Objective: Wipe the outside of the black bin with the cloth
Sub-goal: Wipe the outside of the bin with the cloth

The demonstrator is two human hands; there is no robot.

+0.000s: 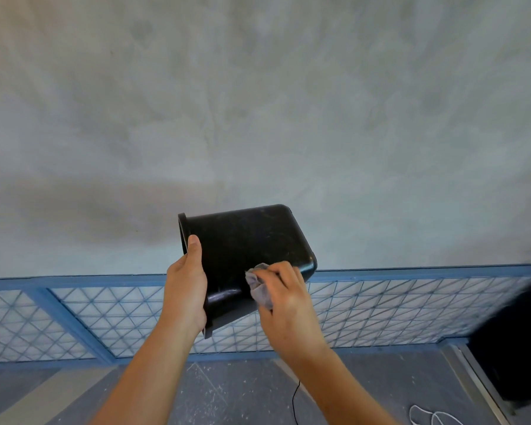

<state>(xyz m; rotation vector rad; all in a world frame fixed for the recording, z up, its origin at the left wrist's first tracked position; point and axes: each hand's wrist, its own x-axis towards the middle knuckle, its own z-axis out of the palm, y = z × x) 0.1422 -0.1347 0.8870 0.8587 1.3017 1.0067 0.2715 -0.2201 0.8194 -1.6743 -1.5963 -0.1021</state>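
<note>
Head view: the person holds the bin [252, 240] up in the air in front of a grey wall [258, 102]. It is tipped on its side, with the rim toward the left and the closed base toward the right. The left hand [186, 289] grips the rim; its thumb lies along the outer wall and the other fingers are hidden behind the bin. The right hand [285, 299] has its fingers curled around a bunched grey cloth [258, 286] and presses it against the lower part of the bin's outer side, near the base corner. Behind the hands runs a blue-framed grille [380, 308] with a diamond mesh. Below it is a speckled grey floor [227, 394], where a thin black cord [295, 400] and a white cord [426, 417] lie. A dark shape [515, 342] stands at the right edge, too blurred to identify.
</note>
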